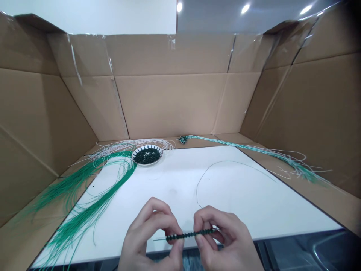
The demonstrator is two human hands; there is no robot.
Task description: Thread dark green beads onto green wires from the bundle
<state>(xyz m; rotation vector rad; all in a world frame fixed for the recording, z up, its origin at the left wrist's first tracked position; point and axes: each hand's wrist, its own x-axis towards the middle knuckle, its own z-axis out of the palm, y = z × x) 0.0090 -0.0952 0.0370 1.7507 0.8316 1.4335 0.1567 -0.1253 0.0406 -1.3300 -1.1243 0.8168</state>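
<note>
A short string of dark green beads (189, 234) stretches level between my two hands, over the front edge of the white board. My left hand (155, 235) pinches it near its left part between thumb and fingertips; a bit of bare thread pokes out to the left. My right hand (221, 235) grips the right part, thumb below and fingers curled around. From behind the right fingers a thin thread (197, 188) loops up and away to the right across the board. The far right end of the beads is partly hidden by my fingers.
On the white board (175, 180), an oval dish (161, 157) of dark beads stands at the back left. Bundles of green thread (98, 205) and white thread (132, 143) lie around it. A finished-looking bundle of strands (239, 143) runs along the back right. Cardboard walls (172, 101) enclose the board.
</note>
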